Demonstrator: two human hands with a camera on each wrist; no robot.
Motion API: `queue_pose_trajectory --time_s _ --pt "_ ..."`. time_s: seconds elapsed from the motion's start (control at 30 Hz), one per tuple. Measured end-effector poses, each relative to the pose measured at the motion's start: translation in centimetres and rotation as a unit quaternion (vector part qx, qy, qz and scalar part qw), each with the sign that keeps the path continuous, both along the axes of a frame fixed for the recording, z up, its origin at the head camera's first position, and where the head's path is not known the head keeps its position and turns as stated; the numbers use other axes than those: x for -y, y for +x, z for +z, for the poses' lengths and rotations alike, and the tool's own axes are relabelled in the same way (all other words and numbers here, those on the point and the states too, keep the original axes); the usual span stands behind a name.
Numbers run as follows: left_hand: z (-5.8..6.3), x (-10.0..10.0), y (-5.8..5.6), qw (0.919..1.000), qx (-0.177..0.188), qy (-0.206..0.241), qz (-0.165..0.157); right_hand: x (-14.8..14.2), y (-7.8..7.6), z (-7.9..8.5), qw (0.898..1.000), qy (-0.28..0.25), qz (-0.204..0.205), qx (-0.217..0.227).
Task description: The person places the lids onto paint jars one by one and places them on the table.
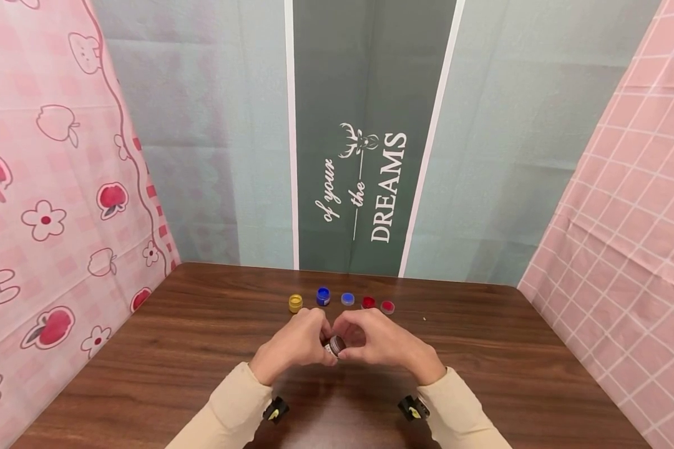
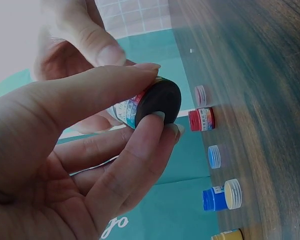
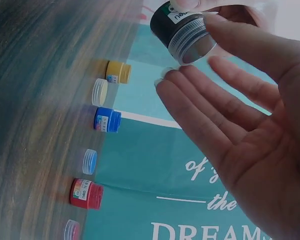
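A small jar of black paint (image 1: pixel 334 345) with a clear ridged screw lid (image 3: pixel 192 42) is held above the table, tilted on its side. My left hand (image 1: pixel 299 340) pinches its body between thumb and fingers; the dark base (image 2: pixel 161 104) shows in the left wrist view. Around the lid end is my right hand (image 1: pixel 379 337), its thumb at the lid's edge and its other fingers extended, apart from the jar. Behind the hands stand uncapped jars of yellow paint (image 1: pixel 295 304), blue paint (image 1: pixel 322 296) and red paint (image 1: pixel 368 302).
A blue-lined lid (image 1: pixel 347 299) and a red-lined lid (image 1: pixel 387 307) lie among the jars on the brown wooden table (image 1: pixel 483 374). A yellow-lined lid (image 2: pixel 233 194) stands out in the left wrist view. Fabric curtains (image 1: pixel 202 156) hang behind and at both sides.
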State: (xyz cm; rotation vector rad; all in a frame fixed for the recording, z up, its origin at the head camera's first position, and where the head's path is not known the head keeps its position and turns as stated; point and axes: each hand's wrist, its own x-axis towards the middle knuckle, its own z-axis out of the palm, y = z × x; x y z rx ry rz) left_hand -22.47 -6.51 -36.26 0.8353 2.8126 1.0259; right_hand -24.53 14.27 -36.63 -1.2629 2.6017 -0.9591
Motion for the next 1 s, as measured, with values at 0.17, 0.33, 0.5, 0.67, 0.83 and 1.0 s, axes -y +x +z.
queue_pose_trajectory --time_s 0.17,0.33,0.5,0.67,0.83,1.0 --pt "0.05 0.01 -0.04 1.0 0.001 0.001 0.0 0.08 0.0 -0.01 1.0 -0.011 0.008 -0.007" --pt "0.12 0.02 0.02 1.0 0.003 0.001 0.002 0.11 0.04 0.01 0.999 -0.02 0.024 -0.013" --pt "0.15 -0.01 0.03 1.0 0.008 -0.001 0.003 0.16 0.02 -0.09 0.999 -0.03 0.039 -0.022" --pt "0.12 -0.01 -0.06 0.9999 0.01 -0.004 0.005 0.17 -0.01 -0.28 0.999 -0.034 0.035 -0.022" --pt "0.13 -0.03 0.0 0.9999 0.008 -0.005 0.007 0.22 -0.06 -0.41 0.999 -0.033 0.019 -0.015" --pt "0.2 -0.18 0.11 0.9998 0.015 -0.003 0.014 0.29 -0.18 -0.42 1.0 -0.015 -0.004 -0.02"
